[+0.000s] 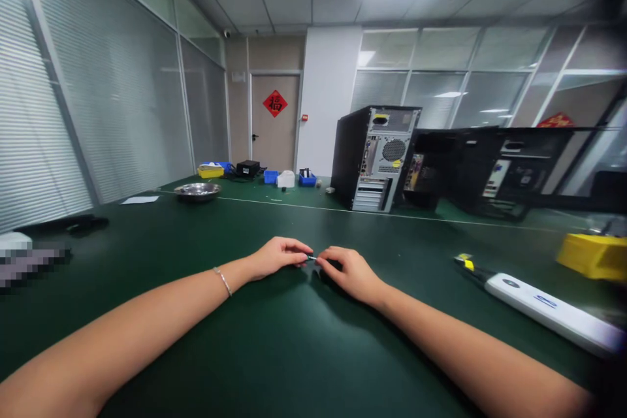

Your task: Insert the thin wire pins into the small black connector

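Observation:
In the middle of the green table, my left hand (279, 257) is closed, its thumb and fingers pinching one end of a small thin rod (311, 258). The rod has a dark part at the left and a pale, shiny part at the right; its exact kind is too small to make out. My right hand (350, 269) comes from the other side, with thumb and fingertips pinched together at the rod's pale end. Both hands are just above the tabletop (313, 353), and a bracelet sits on the left wrist.
A metal bowl (198, 191) stands at the back left, with small blue bins (307, 179) farther back. Computer towers (375, 158) line the back right. A white power strip (548, 307) and a yellow bin (592, 256) are on the right. White paper (140, 200) lies at the left.

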The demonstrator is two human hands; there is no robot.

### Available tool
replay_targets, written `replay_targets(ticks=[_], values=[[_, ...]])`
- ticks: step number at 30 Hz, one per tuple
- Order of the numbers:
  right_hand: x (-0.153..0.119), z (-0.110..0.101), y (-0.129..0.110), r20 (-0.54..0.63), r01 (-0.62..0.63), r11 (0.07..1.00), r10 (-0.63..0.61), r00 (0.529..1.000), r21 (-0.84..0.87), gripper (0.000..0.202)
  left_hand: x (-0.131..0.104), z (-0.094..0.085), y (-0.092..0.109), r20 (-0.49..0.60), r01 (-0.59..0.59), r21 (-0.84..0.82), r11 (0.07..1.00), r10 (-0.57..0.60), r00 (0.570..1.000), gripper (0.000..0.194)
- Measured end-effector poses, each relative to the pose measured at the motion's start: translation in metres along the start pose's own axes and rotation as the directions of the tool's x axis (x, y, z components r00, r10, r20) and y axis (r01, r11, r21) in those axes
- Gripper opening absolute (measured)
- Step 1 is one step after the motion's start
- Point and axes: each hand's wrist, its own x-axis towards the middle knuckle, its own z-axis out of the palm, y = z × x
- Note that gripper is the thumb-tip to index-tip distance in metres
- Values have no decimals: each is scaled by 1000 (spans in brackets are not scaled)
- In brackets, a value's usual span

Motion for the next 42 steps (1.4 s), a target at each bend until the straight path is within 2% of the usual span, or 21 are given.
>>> replay_targets(ticks=[8, 14, 20, 29, 32, 42], values=[[1, 1, 0, -32, -78, 992, 76, 997, -97, 25, 3, 1, -1, -61, 13, 21, 1000, -11, 998, 34], [4, 1, 6, -7, -27, 999, 27, 1000, 22, 26, 3, -4, -2, -1, 23, -8, 1000, -23, 1000, 34], [3, 1, 6, -13, 23, 998, -23, 1000, 54, 27, 3, -4, 0, 67, 40, -28, 999, -38, 997, 35], [3, 2, 1, -15, -23, 1000, 24, 1000, 5, 27, 5, -1, -2, -104, -23, -176, 984, 4, 995, 28], [4, 2, 2, -9, -14, 1000, 14, 1000, 22, 28, 7, -1, -5, -107, -18, -239, 971, -8, 994, 31], [6, 4, 4, 32, -24, 997, 21, 999, 79, 32, 11, -3, -12, -67, -9, -272, 962, -9, 998, 41]])
